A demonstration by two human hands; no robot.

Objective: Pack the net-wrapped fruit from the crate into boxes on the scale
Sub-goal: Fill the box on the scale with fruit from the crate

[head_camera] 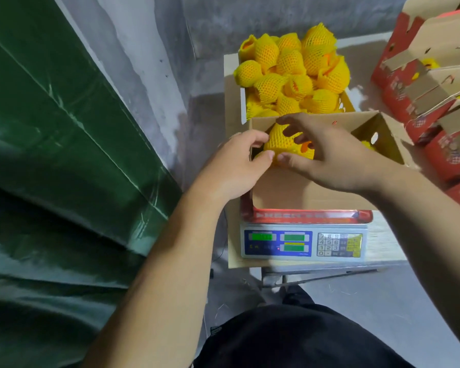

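A net-wrapped fruit (282,144) is held between both hands inside the open cardboard box (298,192), at its far left corner. The left hand (233,166) is curled round the box's left wall, its thumb pressed against the fruit's lower left side. The right hand (329,158) is laid over the fruit from the right, with the fingers spread and bent across the yellow foam net and the thumb set against the lower edge, just beside the left thumb. The box is seen standing on the scale (303,243), whose blue panel, green displays and keypad are turned toward the person. Directly behind the box, the crate (243,102) is piled high with more net-wrapped fruit (292,67). Scale and crate are carried by a pale surface (230,102). To the right, red-printed cartons (420,83) are stacked with flaps raised. A green tarpaulin (64,155) is spread along the left, against a grey wall (154,49).
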